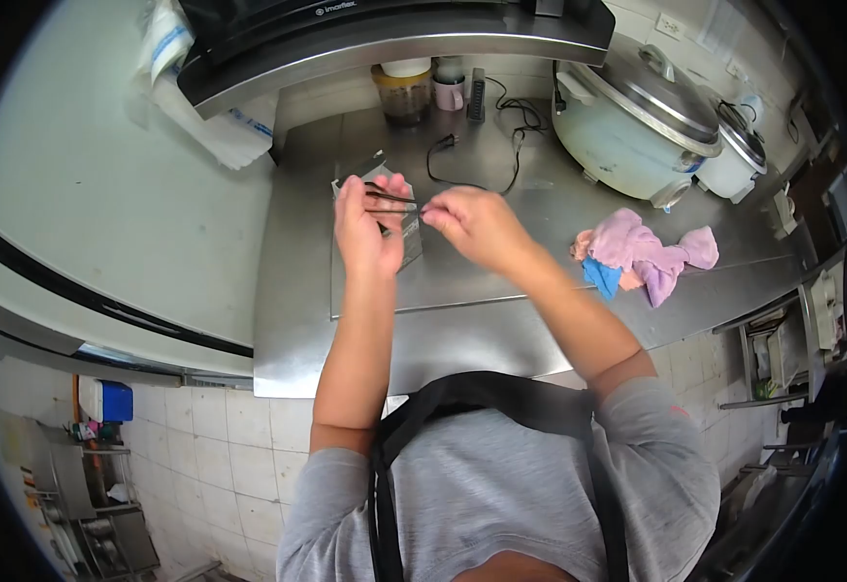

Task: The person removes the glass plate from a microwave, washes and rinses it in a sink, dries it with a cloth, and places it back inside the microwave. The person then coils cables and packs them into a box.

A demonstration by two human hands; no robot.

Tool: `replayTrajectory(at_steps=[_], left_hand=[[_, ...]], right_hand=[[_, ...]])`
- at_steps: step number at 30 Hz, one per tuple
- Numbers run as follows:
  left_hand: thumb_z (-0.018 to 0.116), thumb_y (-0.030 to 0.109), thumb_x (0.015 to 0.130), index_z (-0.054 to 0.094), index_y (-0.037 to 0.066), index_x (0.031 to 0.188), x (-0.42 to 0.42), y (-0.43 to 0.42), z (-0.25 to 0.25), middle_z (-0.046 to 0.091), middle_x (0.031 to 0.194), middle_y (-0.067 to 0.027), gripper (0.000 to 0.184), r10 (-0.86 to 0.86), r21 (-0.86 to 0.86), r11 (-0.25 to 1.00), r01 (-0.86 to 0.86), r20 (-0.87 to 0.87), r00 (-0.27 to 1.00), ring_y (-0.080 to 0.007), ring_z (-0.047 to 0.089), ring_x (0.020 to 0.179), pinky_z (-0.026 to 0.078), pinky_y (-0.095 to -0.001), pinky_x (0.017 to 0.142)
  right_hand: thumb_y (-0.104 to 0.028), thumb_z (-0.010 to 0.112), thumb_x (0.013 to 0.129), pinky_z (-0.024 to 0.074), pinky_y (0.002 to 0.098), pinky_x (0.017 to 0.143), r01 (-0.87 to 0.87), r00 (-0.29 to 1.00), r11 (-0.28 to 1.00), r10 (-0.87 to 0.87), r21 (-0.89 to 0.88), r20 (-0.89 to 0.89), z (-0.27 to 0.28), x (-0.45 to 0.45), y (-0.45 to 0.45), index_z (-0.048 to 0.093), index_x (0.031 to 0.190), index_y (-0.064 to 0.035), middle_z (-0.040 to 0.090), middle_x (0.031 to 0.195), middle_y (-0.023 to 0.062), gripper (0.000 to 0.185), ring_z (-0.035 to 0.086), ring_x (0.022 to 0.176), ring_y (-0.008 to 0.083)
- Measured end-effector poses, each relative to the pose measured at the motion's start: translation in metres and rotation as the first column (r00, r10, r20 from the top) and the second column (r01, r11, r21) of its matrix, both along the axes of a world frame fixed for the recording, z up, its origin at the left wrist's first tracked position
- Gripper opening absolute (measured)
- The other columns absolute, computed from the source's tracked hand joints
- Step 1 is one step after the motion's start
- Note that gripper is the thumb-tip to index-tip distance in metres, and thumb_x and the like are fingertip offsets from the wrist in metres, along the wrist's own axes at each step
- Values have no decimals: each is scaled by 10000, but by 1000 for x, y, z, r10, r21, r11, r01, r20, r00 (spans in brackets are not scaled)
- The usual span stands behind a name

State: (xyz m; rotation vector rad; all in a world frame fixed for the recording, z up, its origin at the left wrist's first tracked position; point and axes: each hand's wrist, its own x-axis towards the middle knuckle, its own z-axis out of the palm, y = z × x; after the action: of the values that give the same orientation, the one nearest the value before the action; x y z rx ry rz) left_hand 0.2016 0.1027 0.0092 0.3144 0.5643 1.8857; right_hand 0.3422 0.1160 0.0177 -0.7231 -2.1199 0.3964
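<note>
Both hands are raised over the steel counter. My left hand [372,228] has its fingers curled around a thin black cord [394,199], which stretches across to the right. My right hand [477,228] pinches the cord's other side between thumb and fingers. Behind and below my left hand, a clear plastic bag [406,247] lies flat on the counter. Just beyond the hands, a black cable with a plug [446,143] rests on the steel.
Pink, peach and blue cloths [637,250] lie at the right. Behind them stand a large rice cooker [627,126] and a smaller one [734,160]. A brown-filled container [404,97] and a pink mug [450,94] stand at the back, beneath a shelf [404,53].
</note>
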Motion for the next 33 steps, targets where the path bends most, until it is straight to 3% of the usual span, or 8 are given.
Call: replayTrajectory(at_steps=[3,6,10,20,22,25,28,33], left_hand=[[448,251,857,466,57,1009,-30,-2,-13,485,898,-55,247,466,76,864,-497,-494,734,-166,461,853,373,-308,773],[468,223,849,369,51,1151,-69,-9,-23,464,1013,-56,361,461,61,850,-523,-565,684,-143,403,1023,350,-266,820],[434,274,865,433,33,1144,-69,-2,-56,475,1107,-88,369,129,-31,970,-241,-773,621,-149,424,1031,319,-294,874],[538,267,769,118,15,1319,-46,-37,-80,91,1358,-211,737,168,159,985,-62,-836,523,-276,211,1229,283,-363,934],[596,244,710,114,26,1321,-46,-52,-80,64,1366,-201,808,286,288,957,-12,-944,163,-287,208,1228,315,-362,902],[590,74,678,326,11,1232,-51,-49,-89,282,1283,-190,617,395,403,915,-14,-902,-176,-308,368,1119,406,-364,807],[504,-24,729,543,-2,1016,-61,-32,-72,553,979,-159,290,441,461,886,-51,-871,-218,-286,542,870,463,-357,680],[500,129,786,554,23,886,-67,-3,0,580,783,-149,155,99,279,932,-231,-810,-578,-306,562,739,450,-390,605]], right_hand=[[-198,550,779,428,351,584,71,971,990,-41,-121,234,39,-1,13,583,802,-15,572,707,141,187,546,648,298],[-238,527,771,422,391,630,86,925,962,20,-261,378,46,-13,35,581,782,-6,572,725,175,238,549,706,324],[-234,503,750,437,398,660,112,756,974,44,-196,653,26,-40,58,604,766,-2,582,760,186,253,560,738,337],[-160,542,699,469,379,671,222,160,957,155,-189,975,-17,-126,82,636,900,-88,621,886,101,233,592,825,271],[-153,554,701,467,364,690,276,50,944,176,-183,983,-47,-135,91,635,923,-132,623,889,75,238,589,807,247],[-168,568,691,468,362,651,199,256,957,155,-209,954,-36,-129,78,638,888,-118,612,925,75,215,593,773,216],[-142,550,680,466,333,579,-43,61,942,335,-333,940,-17,-129,87,624,822,-82,613,827,74,171,600,688,184],[-75,501,669,465,283,508,217,429,663,595,-716,680,-10,-116,100,556,786,9,557,686,93,153,577,585,153]])
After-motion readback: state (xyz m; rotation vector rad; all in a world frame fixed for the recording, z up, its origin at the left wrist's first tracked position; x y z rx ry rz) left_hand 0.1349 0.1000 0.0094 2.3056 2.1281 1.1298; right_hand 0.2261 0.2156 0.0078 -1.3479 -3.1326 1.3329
